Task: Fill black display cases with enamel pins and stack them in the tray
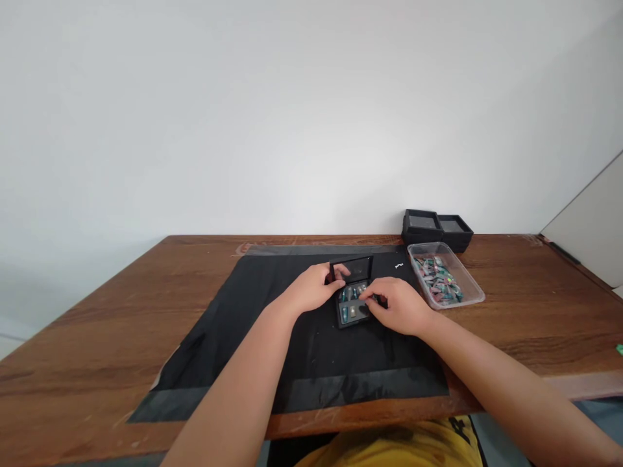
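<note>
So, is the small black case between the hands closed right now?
No, its lid stands raised, leaving the small pieces inside the black case in view.

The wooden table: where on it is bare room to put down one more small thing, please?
Free: the wooden table left of the black mat, and right of the clear tub. Crowded: around the open case, where the left hand and right hand are, and behind the tub, where black trays are stacked.
</note>
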Demonstrator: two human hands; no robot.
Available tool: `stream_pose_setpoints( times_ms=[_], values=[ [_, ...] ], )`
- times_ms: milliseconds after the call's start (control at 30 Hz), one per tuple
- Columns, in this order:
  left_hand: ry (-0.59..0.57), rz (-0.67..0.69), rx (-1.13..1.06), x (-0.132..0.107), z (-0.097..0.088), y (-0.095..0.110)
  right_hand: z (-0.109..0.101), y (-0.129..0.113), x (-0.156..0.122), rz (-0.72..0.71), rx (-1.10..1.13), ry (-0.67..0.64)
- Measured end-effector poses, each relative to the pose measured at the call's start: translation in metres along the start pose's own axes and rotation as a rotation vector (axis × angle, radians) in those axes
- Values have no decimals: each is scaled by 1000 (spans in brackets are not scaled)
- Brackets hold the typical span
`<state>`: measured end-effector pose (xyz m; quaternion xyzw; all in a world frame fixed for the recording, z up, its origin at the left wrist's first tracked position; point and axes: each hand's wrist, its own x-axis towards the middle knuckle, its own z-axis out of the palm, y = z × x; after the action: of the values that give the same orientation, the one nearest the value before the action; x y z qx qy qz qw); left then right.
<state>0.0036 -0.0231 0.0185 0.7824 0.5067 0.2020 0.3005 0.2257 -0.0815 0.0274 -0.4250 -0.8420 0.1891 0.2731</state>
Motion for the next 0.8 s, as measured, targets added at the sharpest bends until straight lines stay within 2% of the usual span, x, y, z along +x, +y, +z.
stream_pose_setpoints(
  times_ms=[100,400,600,800],
  values=[
    [-2,3,8,0,0,-1,-6,-1,0,27,-34,35],
    [-5,4,2,0,0,-1,-14,0,-1,248,-197,-134],
    [-4,2,-5,-1,-1,0,-15,-7,-1,223,-179,-143],
    [-6,9,-6,0,0,-2,-13,-3,-4,201,-160,-119]
  ],
)
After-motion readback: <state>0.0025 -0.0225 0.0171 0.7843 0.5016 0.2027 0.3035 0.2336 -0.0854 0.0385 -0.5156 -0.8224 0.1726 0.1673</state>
